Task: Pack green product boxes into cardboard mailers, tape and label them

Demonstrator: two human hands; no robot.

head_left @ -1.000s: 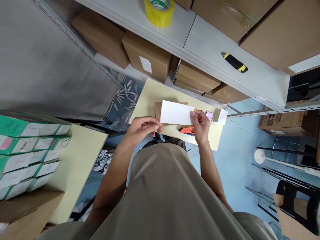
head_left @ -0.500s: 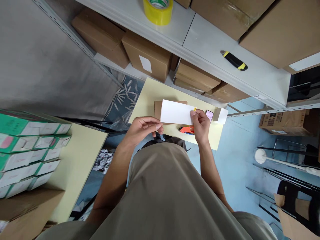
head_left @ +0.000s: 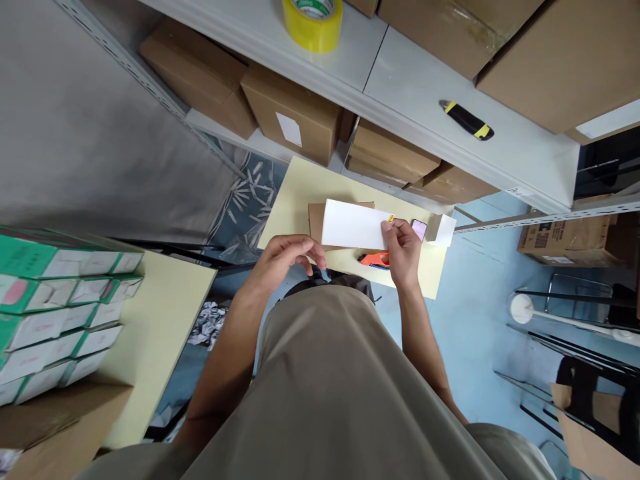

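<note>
My right hand (head_left: 404,253) pinches the right end of a flat white rectangular piece (head_left: 354,225), which looks like a card or a slim box. A small yellow label (head_left: 391,219) shows at its upper right corner, beside my thumb. Behind it lies a brown cardboard piece (head_left: 316,220) on the pale yellow table (head_left: 287,193). My left hand (head_left: 287,261) hovers left of the white piece, apart from it, its fingers loosely curved and holding nothing. An orange tool (head_left: 374,259), perhaps a tape cutter, lies between my hands near the table's front edge.
A phone (head_left: 419,229) and a small white box (head_left: 442,231) sit at the table's right. On the shelf above are yellow tape (head_left: 314,30) and a utility knife (head_left: 467,120). Green-and-white boxes (head_left: 60,300) are stacked at left; cardboard boxes (head_left: 295,113) stand behind.
My left hand has drawn slightly back from the white piece's left edge, and its fingers have shifted. My right hand keeps its pinch, almost unmoved.
</note>
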